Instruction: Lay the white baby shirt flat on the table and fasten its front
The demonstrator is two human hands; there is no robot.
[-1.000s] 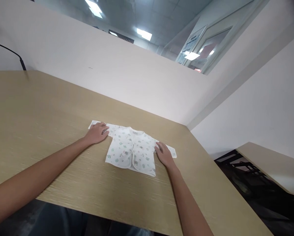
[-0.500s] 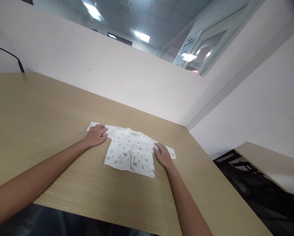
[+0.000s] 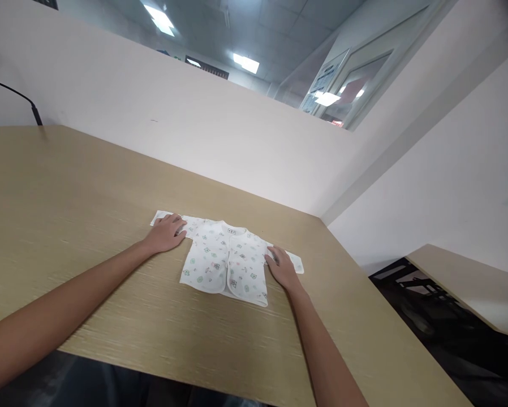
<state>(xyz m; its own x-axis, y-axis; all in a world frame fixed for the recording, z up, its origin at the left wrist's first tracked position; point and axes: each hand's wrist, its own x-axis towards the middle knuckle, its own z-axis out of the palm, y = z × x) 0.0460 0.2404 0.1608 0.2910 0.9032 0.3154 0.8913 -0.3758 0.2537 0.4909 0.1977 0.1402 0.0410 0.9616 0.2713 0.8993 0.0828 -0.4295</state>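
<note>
A small white baby shirt [image 3: 224,262], printed with little green and grey figures, is laid flat and face up near the middle of the frame on a pale wooden table [image 3: 67,186]. Its front opening runs down the centre and both sleeves are spread out sideways. The left hand [image 3: 166,233] is laid palm down on the sleeve at centre left, fingers flat and together; nothing is pinched or lifted. The right hand [image 3: 282,267] is pressed in the same way on the sleeve at centre right, fingers extended over the cloth, with nothing closed in it.

The garment is judged to be very light, thin and limp. It would likely slide easily over the smooth wood, fold wherever it is bent and crease rather than break. Good places to take hold are judged to be the sleeve ends, the shoulder seams and the two rounded lower corners of the hem, where the bound edge gives some firmness.

Plenty of bare tabletop is seen to the left and toward the bottom of the frame. The near table edge [image 3: 186,377] runs across the lower part, well apart from the hem. A white partition wall [image 3: 173,118] stands along the far side, and the table's right edge falls away at lower right. A thin black cable [image 3: 22,96] is seen at upper left, well apart from the shirt.
</note>
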